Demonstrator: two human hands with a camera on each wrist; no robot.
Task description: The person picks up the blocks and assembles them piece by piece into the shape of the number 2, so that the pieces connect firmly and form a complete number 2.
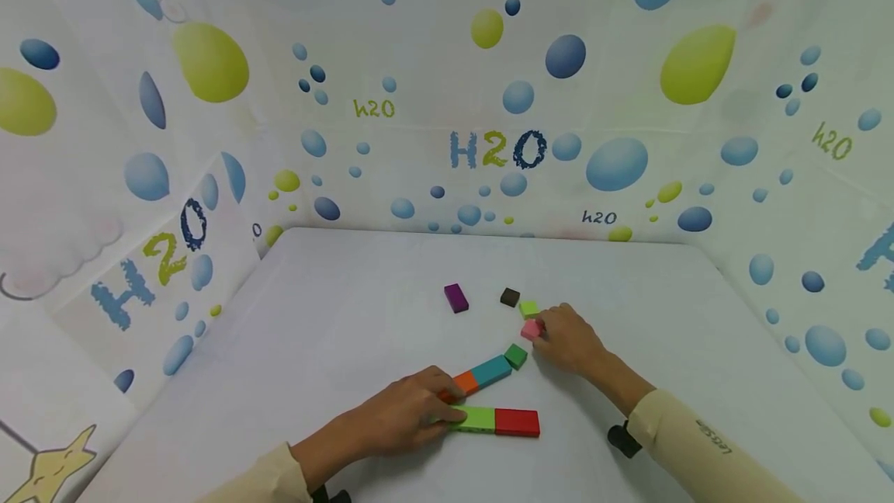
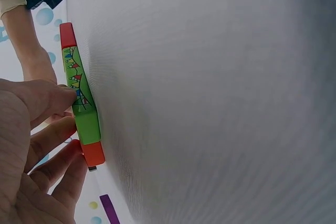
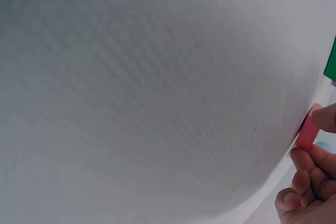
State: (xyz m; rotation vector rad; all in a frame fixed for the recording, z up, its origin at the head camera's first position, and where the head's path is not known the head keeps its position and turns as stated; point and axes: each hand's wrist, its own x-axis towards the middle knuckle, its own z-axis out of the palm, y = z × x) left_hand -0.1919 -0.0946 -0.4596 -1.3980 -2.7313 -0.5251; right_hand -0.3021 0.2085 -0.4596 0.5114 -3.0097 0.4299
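Observation:
My right hand (image 1: 569,338) pinches a small pink block (image 1: 531,330) between thumb and fingers; the right wrist view also shows the pink block (image 3: 308,128) in the grip. Beside it lie a small lime block (image 1: 528,309) and a small green block (image 1: 515,356). My left hand (image 1: 412,410) holds the left end of a long light green block (image 1: 476,419), thumb on its bunting-printed side in the left wrist view. Its fingertips are against an orange block (image 1: 466,383). A red block (image 1: 517,422) touches the light green one; a teal block (image 1: 492,371) adjoins the orange.
A purple block (image 1: 456,298) and a small dark brown block (image 1: 510,297) lie farther back on the white table (image 1: 335,293). A sheet printed with bubbles and lettering (image 1: 433,45) stands behind the table and along its sides.

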